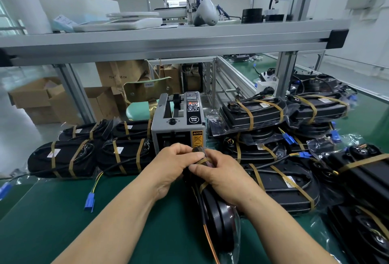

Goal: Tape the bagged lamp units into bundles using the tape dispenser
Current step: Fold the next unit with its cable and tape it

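Both hands, left (172,166) and right (221,176), curl their fingers around a tape strip (203,161) on the bagged lamp unit (219,219), just before the tape dispenser (179,122).

Bright, even light from above fills the room, washing the far left and right edges nearly white, leaving only soft shadows on the green table (52,211) and small glints on the bagged lamp unit (221,219), while wide-angle distortion bows the shelf (168,40) and smears the corners.

Matt green bench mat (52,211); glossy clear plastic bags over black lamp units (252,114); grey metal tape dispenser (179,122); brushed aluminium shelf rail (168,42).
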The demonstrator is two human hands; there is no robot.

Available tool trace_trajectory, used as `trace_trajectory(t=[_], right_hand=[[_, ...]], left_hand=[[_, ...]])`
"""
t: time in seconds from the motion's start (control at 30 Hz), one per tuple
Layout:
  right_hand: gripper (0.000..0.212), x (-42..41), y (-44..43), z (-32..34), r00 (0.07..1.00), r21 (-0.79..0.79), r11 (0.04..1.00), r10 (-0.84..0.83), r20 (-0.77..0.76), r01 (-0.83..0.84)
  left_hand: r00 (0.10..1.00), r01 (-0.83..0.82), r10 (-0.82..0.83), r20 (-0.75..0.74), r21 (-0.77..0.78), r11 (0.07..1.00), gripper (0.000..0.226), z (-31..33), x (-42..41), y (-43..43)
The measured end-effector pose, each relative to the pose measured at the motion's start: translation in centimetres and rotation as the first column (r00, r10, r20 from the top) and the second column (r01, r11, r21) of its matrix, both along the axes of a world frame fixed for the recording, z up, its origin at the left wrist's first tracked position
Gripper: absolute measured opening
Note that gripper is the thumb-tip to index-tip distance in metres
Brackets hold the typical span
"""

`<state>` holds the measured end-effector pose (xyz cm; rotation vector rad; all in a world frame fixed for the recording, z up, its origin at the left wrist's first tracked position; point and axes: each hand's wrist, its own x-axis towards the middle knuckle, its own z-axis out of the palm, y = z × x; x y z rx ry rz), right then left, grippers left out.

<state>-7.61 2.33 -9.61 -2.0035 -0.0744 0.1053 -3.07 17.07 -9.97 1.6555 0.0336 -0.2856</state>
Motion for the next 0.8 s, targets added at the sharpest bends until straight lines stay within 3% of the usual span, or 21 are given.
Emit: trace_trajectory(t=[0.07, 0.17, 0.27, 0.33, 0.4, 0.5, 0.6, 0.8], right_hand=[[0.066, 0.0, 0.1, -0.1, 0.999, 0.043, 0.999, 0.019, -0.033, -0.018], [0.061, 0.1, 0.0, -0.2, 0.996, 0.089, 0.995, 0.048, -0.070, -0.042], [0.065, 0.2, 0.2, 0.2, 0.990, 0.047, 0.999, 0.024, -0.139, -0.017], [0.054, 0.1, 0.2, 0.6, 0.985, -0.048, 0.998, 0.023, -0.169, -0.032], [0.035, -0.2, 0.1, 1.0, 0.985, -0.034, 0.998, 0.056, -0.161, -0.062], [0.041, -1.1, -0.2, 1.7, 0.997, 0.108, 0.993, 0.051, -0.058, -0.045], [0.058, -2.7, 0.2, 1.7, 0.987, 0.188, 0.982, -0.059, 0.148, 0.030], [0.074, -6.3, 0.4, 0.2, 0.933, 0.243, 0.963, -0.193, 0.303, 0.120]], left_hand=[[0.999, 0.016, -0.019, -0.045, -0.076, 0.997, 0.015, 0.0, -0.1, 0.3], [0.997, -0.035, 0.025, -0.073, -0.136, 0.990, 0.006, 0.0, -0.3, 0.5], [0.995, -0.102, 0.101, -0.010, -0.128, 0.987, 0.017, -0.3, -0.6, 0.5], [0.990, -0.110, 0.117, 0.077, -0.093, 0.990, 0.017, -0.1, -1.3, 0.3], [0.973, -0.105, 0.112, 0.200, -0.043, 0.993, 0.015, 0.5, -2.4, 0.2], [0.888, -0.080, 0.057, 0.456, 0.030, 0.996, 0.016, 2.3, -4.2, 0.1], [0.724, -0.042, -0.037, 0.689, 0.098, 0.994, 0.025, 3.5, -6.7, 0.0], [0.648, 0.029, -0.104, 0.755, 0.111, 0.993, 0.011, 2.3, -10.8, 0.0]])
